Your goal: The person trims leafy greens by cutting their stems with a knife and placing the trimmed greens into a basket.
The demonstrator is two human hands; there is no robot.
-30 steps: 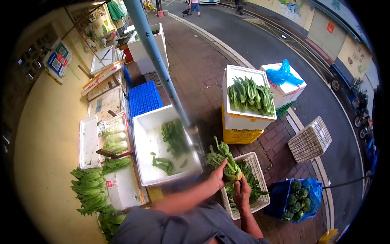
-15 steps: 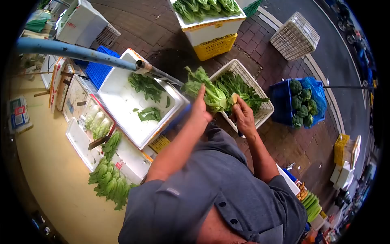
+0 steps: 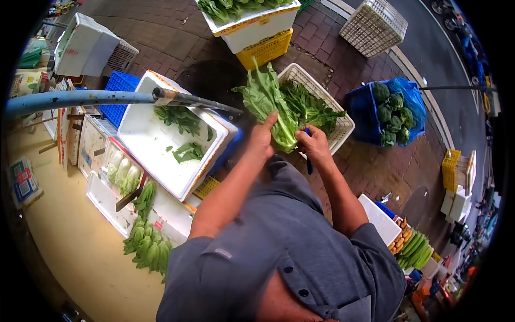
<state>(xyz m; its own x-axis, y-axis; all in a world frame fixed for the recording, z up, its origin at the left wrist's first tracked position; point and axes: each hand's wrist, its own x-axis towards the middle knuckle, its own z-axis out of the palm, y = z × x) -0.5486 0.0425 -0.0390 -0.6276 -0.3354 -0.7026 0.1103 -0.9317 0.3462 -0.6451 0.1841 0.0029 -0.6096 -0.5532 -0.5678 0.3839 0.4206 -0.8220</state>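
A leafy green head (image 3: 272, 107) is in my left hand (image 3: 263, 137), whose fingers wrap round its lower leaves. Close to its base, my right hand (image 3: 315, 146) is closed on a blue-handled tool (image 3: 309, 163); the tool's blade does not show clearly. Beyond both hands is a cream plastic basket (image 3: 343, 129) holding more dark leafy greens (image 3: 308, 104). To the left stands a large white foam box (image 3: 142, 145) with some loose leaves (image 3: 188, 152) inside.
A blue metal pole (image 3: 80, 98) crosses the left side. Broccoli (image 3: 394, 115) fills a blue crate (image 3: 362, 110) at right. Foam boxes stand on a yellow crate (image 3: 265, 49) ahead. A white crate (image 3: 374, 27) is farther off, and lettuce (image 3: 150, 247) lies lower left.
The view has tilted down and turned. The cut pale stem end seen at my right hand earlier no longer shows there. The greens now point more upright, and the blue tool shows below my right hand.
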